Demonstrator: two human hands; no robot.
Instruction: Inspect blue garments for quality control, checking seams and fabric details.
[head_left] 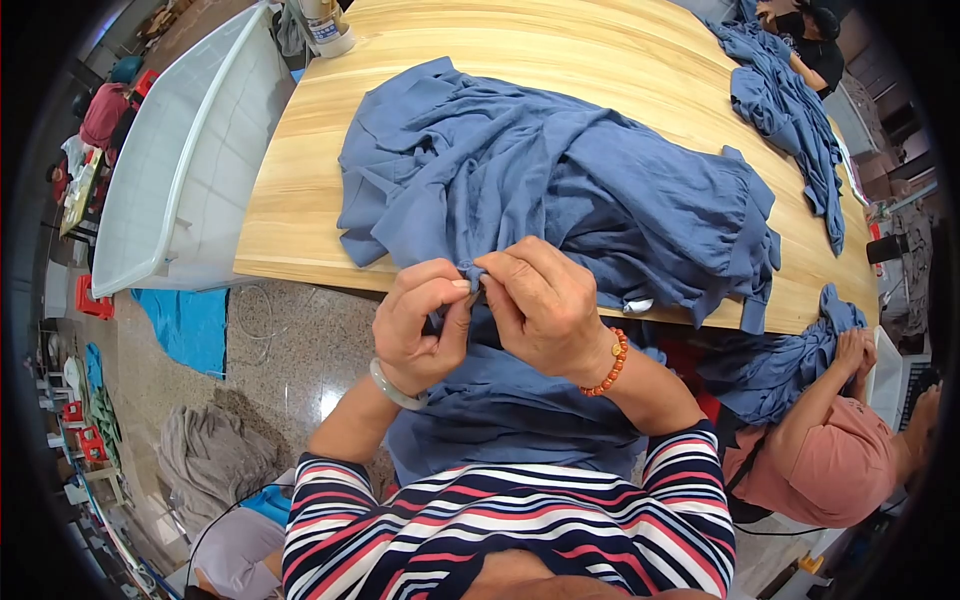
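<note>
A blue garment (640, 190) lies bunched over the wooden table (560, 35) and hangs past its near edge towards my lap. At that edge my left hand (425, 312) pinches a small gathered bit of its cloth between thumb and fingertips. Close against it, my right hand (540, 300) pinches the same spot from the other side. The fingertips of both hands nearly meet there, and whatever small detail sits between them is mostly covered. More blue cloth (500, 400) drapes below my wrists.
A large translucent bin (190, 170) stands left of the table. Beside me on the right, a person in a pink top (830, 460) handles similar blue cloth. Another blue garment (785, 115) lies at the far right. Grey cloth (215, 455) sits on the floor.
</note>
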